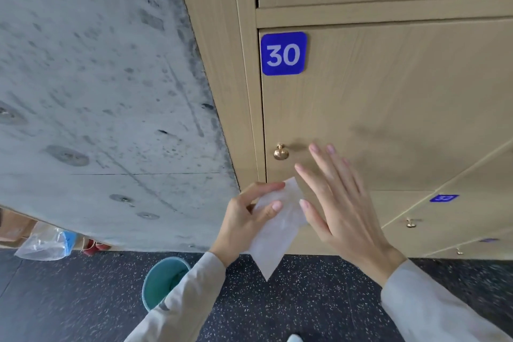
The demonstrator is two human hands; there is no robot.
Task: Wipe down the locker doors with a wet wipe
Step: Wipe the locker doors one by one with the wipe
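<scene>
Basically held the wipe [277, 226] pinched in the left hand [249, 219], just below the knob [281, 151] of door 30 [388, 105]; right hand [341, 203] flat, fingers spread, holding nothing. Probably worth spreading it flat first, then wiping top down.

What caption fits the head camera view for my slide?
Left hand pinches a wet wipe beside the open right hand, before locker door 30.
</scene>
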